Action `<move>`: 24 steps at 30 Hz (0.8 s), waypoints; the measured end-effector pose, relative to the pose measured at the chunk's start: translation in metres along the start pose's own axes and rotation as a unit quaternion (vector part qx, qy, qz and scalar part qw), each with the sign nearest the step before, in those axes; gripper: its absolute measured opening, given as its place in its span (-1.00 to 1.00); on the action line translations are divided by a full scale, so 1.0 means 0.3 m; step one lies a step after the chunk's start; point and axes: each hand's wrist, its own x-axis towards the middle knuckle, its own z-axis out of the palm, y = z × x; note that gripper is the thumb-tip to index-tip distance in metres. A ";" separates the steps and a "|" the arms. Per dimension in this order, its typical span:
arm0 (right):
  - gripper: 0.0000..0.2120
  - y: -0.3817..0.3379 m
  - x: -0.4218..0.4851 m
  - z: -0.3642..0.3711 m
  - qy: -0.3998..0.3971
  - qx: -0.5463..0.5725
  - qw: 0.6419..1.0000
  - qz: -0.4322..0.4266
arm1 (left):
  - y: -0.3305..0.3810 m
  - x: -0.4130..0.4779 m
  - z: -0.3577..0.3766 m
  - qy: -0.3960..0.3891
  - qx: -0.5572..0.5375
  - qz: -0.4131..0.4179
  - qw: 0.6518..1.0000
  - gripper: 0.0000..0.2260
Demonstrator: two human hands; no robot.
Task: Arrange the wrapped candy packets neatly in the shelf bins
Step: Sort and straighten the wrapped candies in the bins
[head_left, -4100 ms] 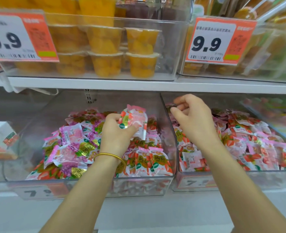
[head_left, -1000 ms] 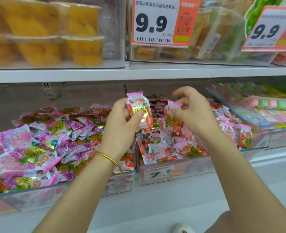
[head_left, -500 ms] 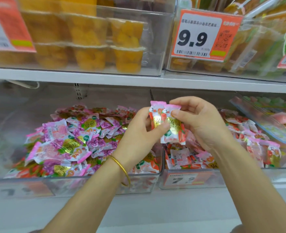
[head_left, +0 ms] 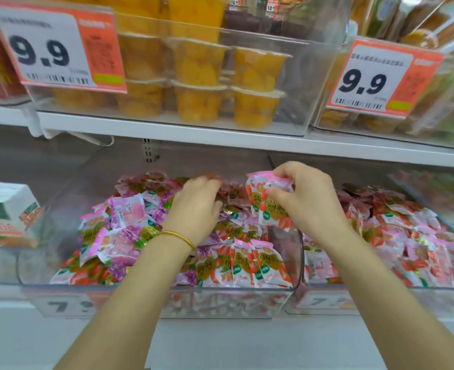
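My right hand (head_left: 308, 201) pinches a small stack of pink-and-red strawberry candy packets (head_left: 267, 206) by their top edges, above the wall between the two clear bins. My left hand (head_left: 196, 206), with a gold bangle on the wrist, rests fingers-down on the pile in the left bin (head_left: 220, 303); it is blurred and I cannot tell if it grips a packet. The left bin holds purple and red packets, with a few red ones standing upright (head_left: 258, 265) at its front right. The right bin (head_left: 327, 300) is full of red packets (head_left: 396, 231).
Above, a white shelf (head_left: 220, 138) carries clear bins of yellow fruit cups (head_left: 202, 84) with orange 9.9 price tags (head_left: 52, 49). A white-and-green carton (head_left: 4, 209) sits in the bin at far left. Green and pink sweets fill a bin at far right (head_left: 439, 193).
The packets that both hands held together are now in my right hand alone. My left hand has dropped onto the pile in the left bin. The view has shifted closer.
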 end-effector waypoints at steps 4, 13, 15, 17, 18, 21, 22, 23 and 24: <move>-0.69 -0.009 0.030 0.045 -0.016 -0.050 0.999 0.004 | -0.014 0.051 0.074 -0.096 0.139 0.062 0.984 -0.59; -0.68 -0.052 0.140 0.119 -0.148 -0.219 0.964 -0.014 | -0.053 0.056 0.087 -0.077 0.193 0.038 0.977 -0.65; -0.70 -0.054 0.136 0.121 -0.152 -0.228 0.962 -0.017 | -0.062 0.058 0.074 -0.078 0.181 0.015 0.980 -0.65; -0.70 -0.052 0.125 0.120 -0.140 -0.221 0.965 -0.021 | -0.061 0.055 0.066 -0.082 0.183 0.015 0.979 -0.60; -0.71 -0.048 0.117 0.118 -0.125 -0.214 0.968 -0.024 | -0.056 0.050 0.070 -0.090 0.186 0.025 0.978 -0.55; -0.71 -0.033 0.089 0.113 -0.077 -0.181 0.979 -0.043 | -0.032 0.027 0.091 -0.139 0.184 0.051 0.972 -0.46; -0.70 -0.029 0.082 0.112 -0.070 -0.173 0.981 -0.048 | -0.027 0.024 0.096 -0.150 0.188 0.054 0.969 -0.48; -0.69 -0.026 0.076 0.112 -0.066 -0.169 0.982 -0.051 | -0.025 0.022 0.098 -0.153 0.193 0.052 0.968 -0.49; -0.68 -0.023 0.072 0.112 -0.065 -0.169 0.982 -0.052 | -0.023 0.022 0.097 -0.151 0.200 0.047 0.967 -0.51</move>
